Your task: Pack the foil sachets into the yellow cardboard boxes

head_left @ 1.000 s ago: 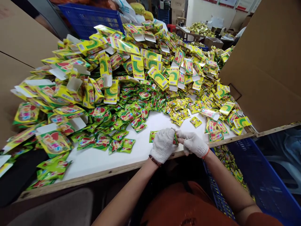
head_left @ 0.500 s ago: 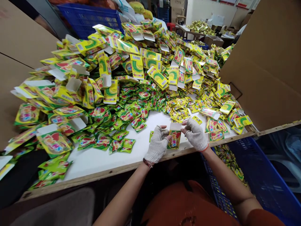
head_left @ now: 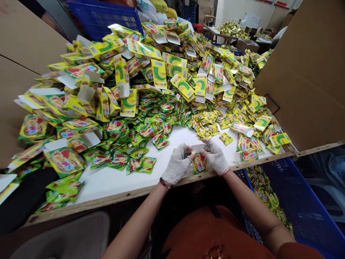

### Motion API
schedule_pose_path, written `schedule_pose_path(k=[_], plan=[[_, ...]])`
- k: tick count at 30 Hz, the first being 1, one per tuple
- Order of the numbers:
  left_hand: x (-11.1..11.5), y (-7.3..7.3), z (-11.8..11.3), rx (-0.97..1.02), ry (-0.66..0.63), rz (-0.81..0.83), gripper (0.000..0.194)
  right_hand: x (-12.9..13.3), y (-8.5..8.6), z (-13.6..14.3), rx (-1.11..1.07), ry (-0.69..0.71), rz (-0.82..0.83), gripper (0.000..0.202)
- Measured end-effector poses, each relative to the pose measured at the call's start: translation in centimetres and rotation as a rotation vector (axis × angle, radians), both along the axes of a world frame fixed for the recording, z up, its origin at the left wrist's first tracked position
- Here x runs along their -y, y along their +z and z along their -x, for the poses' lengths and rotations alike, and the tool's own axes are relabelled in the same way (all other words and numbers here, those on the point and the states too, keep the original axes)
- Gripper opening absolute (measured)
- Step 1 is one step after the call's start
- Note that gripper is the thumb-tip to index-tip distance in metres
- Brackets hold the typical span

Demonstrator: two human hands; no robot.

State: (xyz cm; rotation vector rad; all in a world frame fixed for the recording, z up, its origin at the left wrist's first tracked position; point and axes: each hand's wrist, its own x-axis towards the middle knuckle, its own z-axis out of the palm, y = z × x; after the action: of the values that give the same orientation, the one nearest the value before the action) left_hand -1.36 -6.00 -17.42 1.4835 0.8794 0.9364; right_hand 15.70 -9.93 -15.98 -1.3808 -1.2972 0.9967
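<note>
At the table's front edge I hold a small yellow and green candy box (head_left: 199, 164) between both hands, its white top flap facing away from me. My left hand (head_left: 178, 164), in a white fingerless knit glove, is closed on the box's left side near the top. On the other side my right hand (head_left: 216, 157), gloved alike, grips the upper right corner with thumb and fingers. What is inside the box cannot be seen. Green candy packets (head_left: 147, 131) lie beyond and left of my hands, and yellow packets (head_left: 206, 122) just beyond them.
A high heap of candy boxes (head_left: 107, 77) covers the back of the white table (head_left: 107, 185). Cardboard (head_left: 307, 82) stands at the right, more (head_left: 16, 72) at the left. Below right is a blue crate (head_left: 304, 208) with packets; another blue crate (head_left: 107, 19) is behind the heap.
My right hand has moved left and closed in on the box's top, so both hands are nearer each other. The white flap is now partly covered by fingers.
</note>
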Motion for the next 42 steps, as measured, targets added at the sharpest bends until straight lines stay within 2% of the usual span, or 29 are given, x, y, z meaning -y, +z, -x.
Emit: schedule_pose_path(k=[2, 4, 6, 11, 15, 17, 21, 24, 26, 28, 30, 32, 34, 36, 38, 40, 42], plan=[[0.4, 0.0, -0.1, 0.065, 0.024, 0.047, 0.038, 0.0, 0.3, 0.0, 0.059, 0.006, -0.019, 0.034], [0.7, 0.3, -0.1, 0.005, 0.031, -0.011, 0.032, 0.2, 0.8, 0.0, 0.150, 0.009, -0.041, 0.027], [0.9, 0.9, 0.0, -0.091, 0.042, -0.097, 0.023, 0.5, 1.3, -0.1, 0.197, 0.023, -0.060, 0.031], [0.4, 2.4, 0.3, -0.132, 0.027, -0.067, 0.030, 0.4, 2.2, 0.0, 0.192, 0.042, -0.045, 0.027], [0.2, 2.7, 0.6, -0.166, -0.015, -0.099, 0.028, 0.4, 2.6, -0.2, 0.198, 0.066, -0.037, 0.024], [0.5, 2.4, 0.9, -0.174, -0.035, -0.181, 0.027, 0.6, 2.6, -0.7, 0.207, 0.114, -0.064, 0.024], [1.3, 1.6, 1.5, -0.142, -0.042, -0.492, 0.020, 1.6, 2.1, -1.9, 0.226, 0.230, -0.152, 0.024], [1.7, 1.2, 1.5, -0.181, -0.052, -0.672, 0.020, 2.0, 1.5, -1.9, 0.265, 0.243, -0.209, 0.023], [1.7, 1.0, 1.4, -0.218, -0.084, -0.724, 0.022, 2.0, 1.2, -1.5, 0.290, 0.234, -0.223, 0.021], [1.5, 0.9, 1.4, -0.230, -0.087, -0.698, 0.022, 1.9, 0.9, -1.3, 0.288, 0.177, -0.193, 0.019], [0.9, 0.6, 1.7, -0.241, -0.029, -0.613, 0.025, 1.9, 0.9, -1.9, 0.202, 0.051, -0.122, 0.020], [0.1, 0.2, 2.4, -0.306, 0.057, -0.536, 0.032, 1.9, 1.3, -3.3, 0.069, -0.082, -0.053, 0.031], [-0.9, 0.0, 3.1, -0.452, 0.119, -0.499, 0.033, 1.8, 2.3, -4.9, -0.032, -0.151, -0.024, 0.049], [-1.9, 0.1, 3.6, -0.658, 0.129, -0.479, 0.033, 1.0, 3.3, -5.9, -0.092, -0.145, -0.023, 0.060], [-2.7, 0.3, 3.5, -0.850, 0.096, -0.466, 0.040, -0.5, 4.0, -5.9, -0.130, -0.106, -0.030, 0.056], [-3.1, 0.6, 3.2, -0.978, 0.052, -0.472, 0.043, -2.7, 4.0, -5.1, -0.138, -0.065, -0.039, 0.050], [-3.2, 0.9, 2.7, -1.038, 0.022, -0.462, 0.034, -4.9, 3.3, -4.3, -0.160, -0.058, -0.045, 0.051]])
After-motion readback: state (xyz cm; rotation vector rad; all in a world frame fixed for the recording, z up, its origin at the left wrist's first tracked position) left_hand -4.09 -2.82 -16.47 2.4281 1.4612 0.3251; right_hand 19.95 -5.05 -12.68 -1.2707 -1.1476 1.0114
